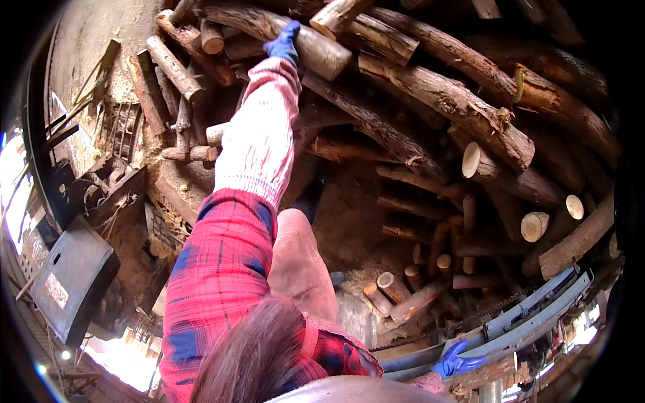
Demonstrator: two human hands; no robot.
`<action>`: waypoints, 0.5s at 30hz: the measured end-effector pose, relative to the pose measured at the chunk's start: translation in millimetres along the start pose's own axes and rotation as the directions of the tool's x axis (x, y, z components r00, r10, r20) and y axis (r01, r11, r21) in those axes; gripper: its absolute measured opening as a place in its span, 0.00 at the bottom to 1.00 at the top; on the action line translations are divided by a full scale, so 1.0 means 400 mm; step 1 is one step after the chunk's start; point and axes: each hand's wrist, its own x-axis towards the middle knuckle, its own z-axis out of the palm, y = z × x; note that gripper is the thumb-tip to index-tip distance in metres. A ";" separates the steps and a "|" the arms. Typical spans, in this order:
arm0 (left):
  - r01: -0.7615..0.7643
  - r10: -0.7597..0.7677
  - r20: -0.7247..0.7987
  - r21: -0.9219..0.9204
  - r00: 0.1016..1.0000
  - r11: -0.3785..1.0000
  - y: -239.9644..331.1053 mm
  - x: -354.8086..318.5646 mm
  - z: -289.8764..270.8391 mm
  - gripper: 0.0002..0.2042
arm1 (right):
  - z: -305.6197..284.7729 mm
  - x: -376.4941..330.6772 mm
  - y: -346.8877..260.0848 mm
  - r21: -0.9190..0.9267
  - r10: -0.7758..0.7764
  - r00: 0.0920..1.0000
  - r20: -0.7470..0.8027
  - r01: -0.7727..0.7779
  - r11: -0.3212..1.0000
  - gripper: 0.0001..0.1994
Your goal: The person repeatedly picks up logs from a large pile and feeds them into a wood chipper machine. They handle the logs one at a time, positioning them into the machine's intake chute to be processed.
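Your left hand [283,44] touches a thick log [324,55] on the woodpile [443,94]; whether it grasps, I cannot tell. Probably you are taking hold; the next move calls for secure grip. Your right hand [458,361] is empty, fingers spread.

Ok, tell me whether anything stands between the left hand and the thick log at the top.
Nothing visible does: the left hand lies against the thick log. Another log sits near its cut end, not between them.
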 end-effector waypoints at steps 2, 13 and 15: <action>-0.051 0.227 0.359 -0.438 0.906 0.898 -0.074 0.039 -0.088 0.44 | 0.015 0.008 0.017 0.041 -0.016 0.999 -0.039 0.017 0.999 0.46; 0.650 -0.198 0.908 -0.100 0.370 0.754 -0.037 -0.710 -0.790 0.25 | -0.152 0.093 -0.340 0.764 0.044 0.996 -0.081 0.034 0.644 0.33; 0.590 -0.187 0.925 -0.047 0.329 0.806 -0.037 -0.871 -0.819 0.24 | -0.202 0.045 -0.546 0.964 -0.092 0.995 0.032 -0.006 0.266 0.33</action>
